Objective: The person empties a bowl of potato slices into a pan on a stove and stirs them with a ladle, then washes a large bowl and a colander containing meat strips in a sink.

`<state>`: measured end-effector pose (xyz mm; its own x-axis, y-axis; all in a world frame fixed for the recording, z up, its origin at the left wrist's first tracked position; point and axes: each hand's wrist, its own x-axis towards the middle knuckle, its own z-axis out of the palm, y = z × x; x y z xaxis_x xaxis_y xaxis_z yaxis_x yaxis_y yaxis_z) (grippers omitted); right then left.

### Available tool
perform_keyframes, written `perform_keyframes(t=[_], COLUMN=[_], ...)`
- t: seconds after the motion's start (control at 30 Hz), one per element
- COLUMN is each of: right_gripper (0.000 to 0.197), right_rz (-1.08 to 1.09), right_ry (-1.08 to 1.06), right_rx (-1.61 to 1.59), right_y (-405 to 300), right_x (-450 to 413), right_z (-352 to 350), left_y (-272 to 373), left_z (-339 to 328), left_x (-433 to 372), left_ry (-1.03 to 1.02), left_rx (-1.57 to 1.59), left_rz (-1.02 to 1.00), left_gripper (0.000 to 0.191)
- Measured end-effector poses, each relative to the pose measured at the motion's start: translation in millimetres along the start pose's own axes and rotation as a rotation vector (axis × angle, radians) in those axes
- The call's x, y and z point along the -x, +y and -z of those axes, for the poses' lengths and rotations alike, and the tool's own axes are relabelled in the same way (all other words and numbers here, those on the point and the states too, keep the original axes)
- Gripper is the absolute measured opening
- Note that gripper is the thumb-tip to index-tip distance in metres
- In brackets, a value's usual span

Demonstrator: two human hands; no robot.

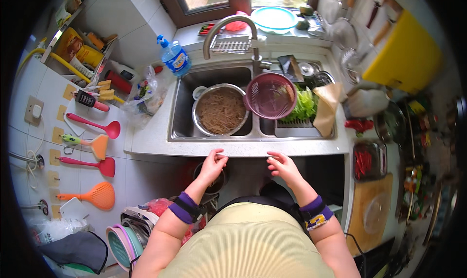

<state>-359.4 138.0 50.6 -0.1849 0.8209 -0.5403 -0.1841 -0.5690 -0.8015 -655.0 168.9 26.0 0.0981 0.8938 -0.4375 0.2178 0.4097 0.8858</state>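
Both hands are empty at the front edge of the pale counter (237, 148). My left hand (213, 165) is at the counter's edge, fingers slightly curled and apart. Across from it, my right hand (281, 165) has its fingers spread and bent. In the left basin of the steel double sink (186, 106) sits a metal bowl (197, 121) full of thin brown strands (222, 112). A purple plastic colander (271, 95) rests over the divider and the right basin. Beside it, leafy green lettuce (304, 105) lies partly hidden behind the colander.
The curved faucet (233, 19) rises behind the sink. A blue pump bottle (177, 59) stands at its back left corner. A brown cloth-like sheet (326, 108) hangs over the right basin. A glass container of red peppers (368, 159) and a wooden cutting board (379, 194) lie to the right.
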Motion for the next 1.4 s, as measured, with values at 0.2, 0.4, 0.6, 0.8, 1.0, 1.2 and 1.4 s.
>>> perform_keyframes(t=[0.2,0.4,0.6,0.8,1.0,1.2,1.4], right_gripper=[0.065,0.093,0.110,0.098,0.072,0.050,0.039], right_rz=[0.015,-0.019,-0.217,-0.364,-0.240,-0.165,0.022], right_ry=[-0.091,0.076,0.403,0.591,0.529,0.465,0.527], right_rx=[0.178,0.496,0.549,0.532,0.290,0.046,0.204], right_y=[-34.7,-29.1,-12.6,4.0,50.4,25.6,16.9], right_x=[-137.4,-245.2,-325.7,-379.4,-412.7,-406.4,-401.8], right_z=[-63.3,-122.1,-154.8,-147.2,-150.4,-161.6,-159.0], left_y=[12.0,29.5,11.7,-33.6,-70.5,-47.3,-31.6], left_z=[54.7,66.6,79.1,60.1,46.7,57.5,73.3], left_x=[-79.8,-171.0,-257.5,-312.1,-328.8,-325.4,-329.0], left_ry=[0.207,0.233,0.199,0.278,0.181,0.197,0.228], left_rx=[0.005,0.110,0.101,-0.057,-0.037,0.351,0.155], left_rz=[0.074,0.456,0.690,0.685,0.574,0.305,0.186], left_gripper=[0.058,0.079,0.095,0.101,0.092,0.057,0.043])
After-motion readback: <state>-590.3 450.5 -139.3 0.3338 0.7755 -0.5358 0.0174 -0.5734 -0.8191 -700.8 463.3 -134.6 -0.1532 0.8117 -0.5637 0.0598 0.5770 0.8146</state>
